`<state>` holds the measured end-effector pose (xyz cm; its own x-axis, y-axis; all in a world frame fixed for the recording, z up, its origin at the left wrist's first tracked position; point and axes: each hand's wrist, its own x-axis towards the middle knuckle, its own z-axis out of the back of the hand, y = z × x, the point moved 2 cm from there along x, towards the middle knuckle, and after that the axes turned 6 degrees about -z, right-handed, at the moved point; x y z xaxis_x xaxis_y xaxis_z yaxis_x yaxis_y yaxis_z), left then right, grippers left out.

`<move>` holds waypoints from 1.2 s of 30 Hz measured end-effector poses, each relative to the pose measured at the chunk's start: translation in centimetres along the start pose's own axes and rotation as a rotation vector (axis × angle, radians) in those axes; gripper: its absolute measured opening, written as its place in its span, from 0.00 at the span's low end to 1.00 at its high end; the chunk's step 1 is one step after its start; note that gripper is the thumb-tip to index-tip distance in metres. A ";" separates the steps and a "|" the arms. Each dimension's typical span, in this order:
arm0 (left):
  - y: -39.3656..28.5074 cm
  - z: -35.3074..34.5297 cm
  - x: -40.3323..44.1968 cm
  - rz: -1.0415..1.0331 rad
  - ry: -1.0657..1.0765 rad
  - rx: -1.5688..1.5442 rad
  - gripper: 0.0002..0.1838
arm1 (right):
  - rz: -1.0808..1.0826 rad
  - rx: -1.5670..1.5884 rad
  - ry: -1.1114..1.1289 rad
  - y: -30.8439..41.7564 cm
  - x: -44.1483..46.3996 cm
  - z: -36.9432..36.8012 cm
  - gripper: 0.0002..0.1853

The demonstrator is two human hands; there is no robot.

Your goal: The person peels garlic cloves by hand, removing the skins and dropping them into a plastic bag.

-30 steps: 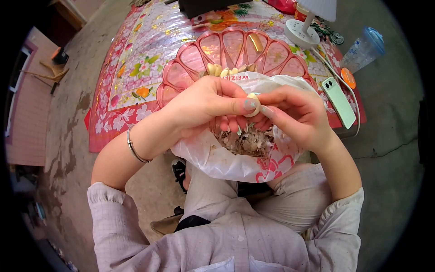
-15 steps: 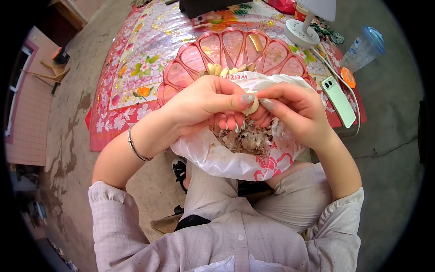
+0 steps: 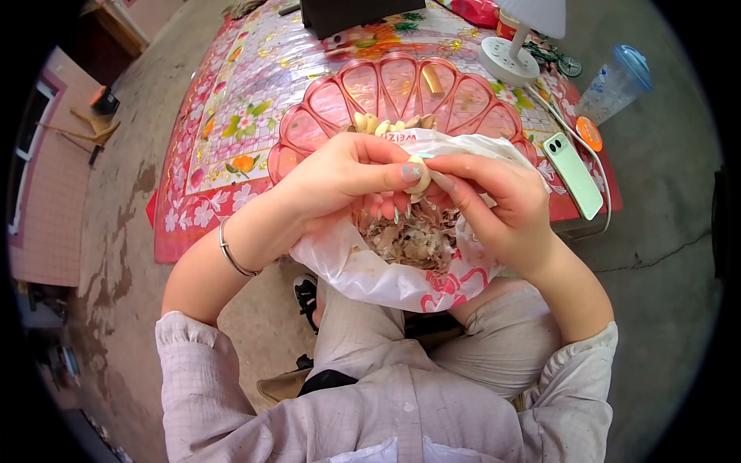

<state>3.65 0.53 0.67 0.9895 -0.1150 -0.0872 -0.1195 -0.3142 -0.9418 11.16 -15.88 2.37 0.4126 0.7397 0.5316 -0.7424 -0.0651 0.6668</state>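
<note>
A pale garlic clove (image 3: 420, 179) is pinched between the fingers of both hands, over an open white plastic bag (image 3: 347, 274). My left hand (image 3: 363, 174) is closed on the clove's left side, its thumb pressed against it. From the right, my right hand (image 3: 498, 193) grips the clove with thumb and forefinger. Dry garlic skins (image 3: 413, 239) fill the bag below the hands. Just beyond them, several garlic cloves (image 3: 372, 123) sit in a pink, petal-shaped tray (image 3: 309, 104), partly hidden by the bag and my left hand.
The table has a flowered cover (image 3: 208, 174). At its right lie a light green phone (image 3: 573, 176), a white cable (image 3: 598, 154) and an orange round item (image 3: 589, 133). A white lamp (image 3: 509, 62), a lidded clear cup (image 3: 617, 83) and a dark stand (image 3: 355, 14) are farther back.
Both hands have shifted slightly left with the clove, and more of its pale surface shows between the fingers. The view has tilted a little.
</note>
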 end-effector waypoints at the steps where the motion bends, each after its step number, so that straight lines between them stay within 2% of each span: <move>1: 0.0 0.0 0.0 0.012 0.007 0.009 0.15 | 0.000 0.001 -0.001 0.0 0.0 0.0 0.10; 6: -0.1 0.0 -0.1 0.036 0.020 -0.006 0.16 | 0.116 -0.127 -0.043 0.6 0.0 -0.1 0.09; 13: 0.3 0.1 0.0 0.033 0.081 -0.047 0.16 | 0.168 -0.184 -0.088 0.6 -0.4 -0.4 0.08; 20: 0.1 -0.6 -0.1 0.025 0.059 -0.079 0.16 | -0.103 0.044 -0.114 0.5 -0.4 -0.2 0.06; 22: 0.2 -0.7 0.0 -0.130 -0.078 0.032 0.15 | -0.149 0.070 -0.140 0.5 -0.4 0.0 0.05; 23: 0.3 -0.9 -0.1 -0.130 -0.076 0.033 0.15 | -0.199 0.139 -0.127 0.4 -0.5 0.1 0.04; 25: -0.1 -0.9 -0.4 -0.374 -0.190 0.371 0.15 | -0.248 0.209 -0.114 0.1 -0.5 0.5 0.05; 26: -0.2 -0.8 -0.4 -0.373 -0.189 0.372 0.15 | -0.247 0.123 0.005 -0.1 -0.1 0.4 0.07; 27: -0.7 -0.8 -0.7 -0.522 -0.147 0.633 0.15 | -0.245 0.038 0.124 -0.2 0.1 0.3 0.09; 28: -0.9 -1.0 -0.9 -0.668 -0.102 0.894 0.16 | -0.245 0.039 0.124 0.0 0.1 0.3 0.09; 33: -0.9 -1.3 -0.9 -0.715 -0.161 0.901 0.15 | -0.411 0.337 0.203 -0.7 0.0 -0.4 0.11; 36: -1.1 -1.6 -0.9 -0.761 -0.173 0.978 0.14 | -0.477 0.366 0.227 -0.7 0.0 -0.6 0.10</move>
<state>2.73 -0.58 2.29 0.7874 -0.0630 0.6132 0.5238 0.5928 -0.6117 11.36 -15.47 1.57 0.5014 0.8645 0.0357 -0.2601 0.1113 0.9592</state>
